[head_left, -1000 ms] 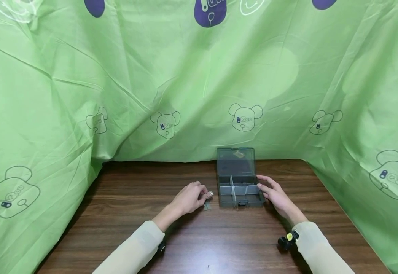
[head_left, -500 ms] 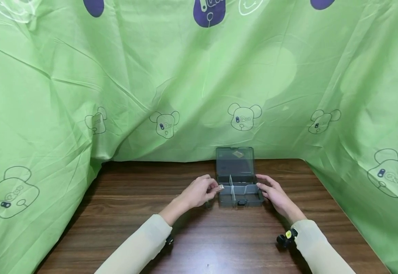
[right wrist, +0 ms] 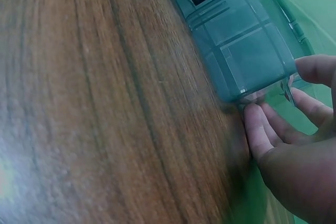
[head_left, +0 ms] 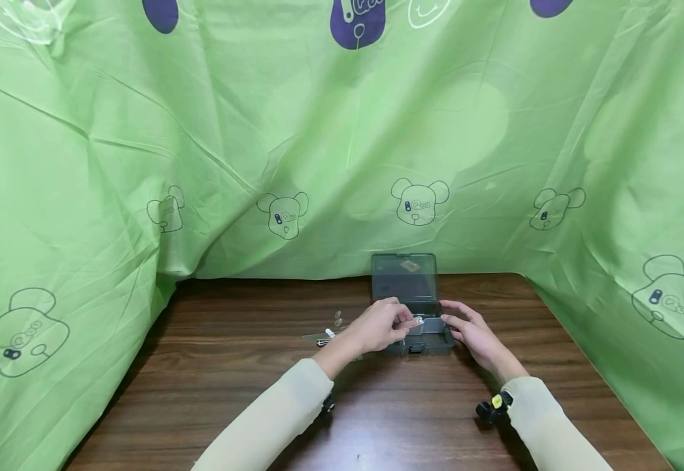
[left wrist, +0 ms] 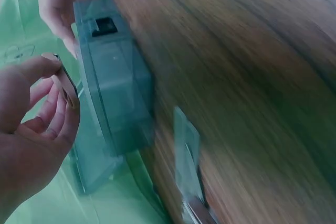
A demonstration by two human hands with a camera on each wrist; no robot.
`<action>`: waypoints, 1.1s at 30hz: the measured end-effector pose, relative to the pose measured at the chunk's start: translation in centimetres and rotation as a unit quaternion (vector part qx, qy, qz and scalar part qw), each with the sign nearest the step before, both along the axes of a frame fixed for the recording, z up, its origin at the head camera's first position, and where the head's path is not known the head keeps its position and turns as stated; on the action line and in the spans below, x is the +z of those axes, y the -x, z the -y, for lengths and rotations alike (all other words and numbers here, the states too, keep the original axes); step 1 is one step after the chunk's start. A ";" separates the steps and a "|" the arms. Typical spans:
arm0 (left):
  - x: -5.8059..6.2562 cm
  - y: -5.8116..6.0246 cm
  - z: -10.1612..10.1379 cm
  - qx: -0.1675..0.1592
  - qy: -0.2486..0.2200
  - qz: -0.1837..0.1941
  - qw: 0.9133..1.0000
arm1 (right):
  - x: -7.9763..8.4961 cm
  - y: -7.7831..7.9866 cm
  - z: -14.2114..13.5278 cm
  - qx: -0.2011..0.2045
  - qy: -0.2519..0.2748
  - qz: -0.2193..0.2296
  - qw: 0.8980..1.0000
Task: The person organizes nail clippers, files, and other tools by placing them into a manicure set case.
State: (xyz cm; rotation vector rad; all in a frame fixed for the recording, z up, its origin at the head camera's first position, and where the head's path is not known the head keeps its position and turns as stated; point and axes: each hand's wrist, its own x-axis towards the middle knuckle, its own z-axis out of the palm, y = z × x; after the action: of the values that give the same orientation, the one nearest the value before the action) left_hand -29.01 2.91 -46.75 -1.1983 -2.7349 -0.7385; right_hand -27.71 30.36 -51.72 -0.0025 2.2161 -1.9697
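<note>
My left hand (head_left: 380,326) pinches a small flat shiny metal piece (left wrist: 66,81) between thumb and fingertips. It is over the left part of a dark see-through plastic compartment box (head_left: 430,345), and hides some of the dividers. The box stands with its hinged lid (head_left: 403,273) raised at the back. In the left wrist view, the metal piece appears beside the box's upper edge. My right hand (head_left: 476,337) grips the right end of the box. Fingertips (right wrist: 253,121) sit at its lower corner in the right wrist view, with another finger at the upper edge.
Left of the box, partly behind my left forearm, lie a small white item (head_left: 330,333), a silver metal item (head_left: 322,342) and clear bits (head_left: 338,319). A clear flat strip (left wrist: 185,145) lies on the wooden table (head_left: 230,327). Green cloth (head_left: 318,131) hangs close behind the box.
My left hand has carried the metal piece rightward from the table beside the box to over its compartments. Small items under my hand have come into view. My right hand has stayed at the box.
</note>
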 end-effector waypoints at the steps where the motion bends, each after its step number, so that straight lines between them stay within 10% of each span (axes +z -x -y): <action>1: 0.0 0.0 -0.4 -0.002 -0.001 0.001 1.000 | -0.1 0.0 0.0 -0.001 0.002 0.000 1.000; 33: -1.8 -0.1 -5.3 -0.011 0.034 -0.009 0.999 | -0.5 -0.1 -0.1 0.004 0.017 -0.022 1.000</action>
State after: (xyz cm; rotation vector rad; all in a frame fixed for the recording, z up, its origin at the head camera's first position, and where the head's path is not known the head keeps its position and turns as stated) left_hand -28.86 8.22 -48.52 -1.2427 -2.7589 -0.6381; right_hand -27.63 30.46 -52.27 -0.0602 2.2053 -2.0215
